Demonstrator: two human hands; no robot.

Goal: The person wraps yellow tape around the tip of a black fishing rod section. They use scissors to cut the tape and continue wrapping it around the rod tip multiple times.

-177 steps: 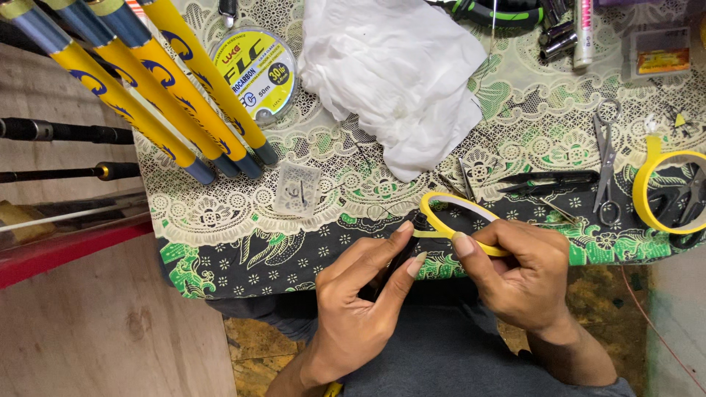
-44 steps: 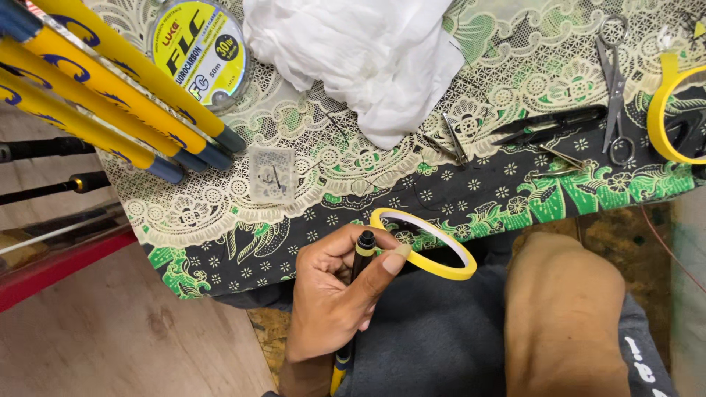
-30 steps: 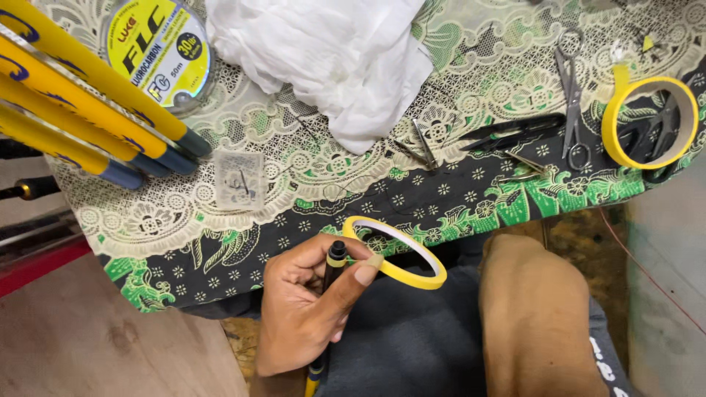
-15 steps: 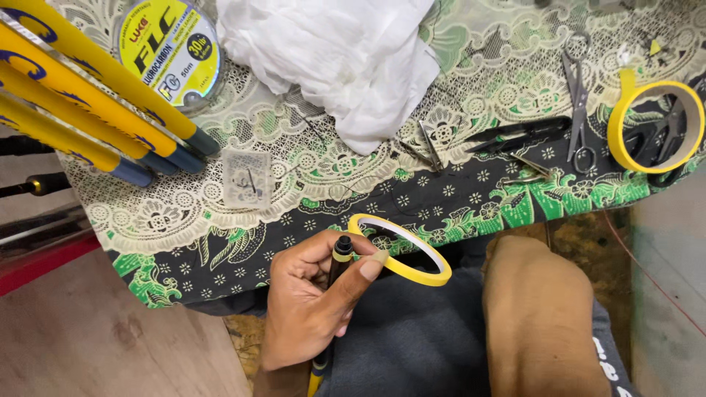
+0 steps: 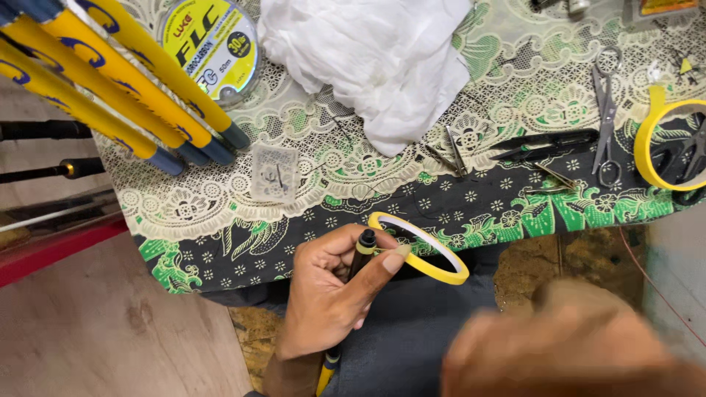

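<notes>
One hand (image 5: 327, 290) clenched on rod (image 5: 360, 254) and tape ring (image 5: 419, 250) — keep both steady, other hand (image 5: 573, 345) too blurred to judge.

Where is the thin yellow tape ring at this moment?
In the head view, the thin yellow tape ring is at lower centre, held by the left hand together with a dark rod tip, just below the edge of the patterned cloth.

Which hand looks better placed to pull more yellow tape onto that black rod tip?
The right hand, probably: it is free, while the left hand grips the rod and pins the tape ring.
</notes>
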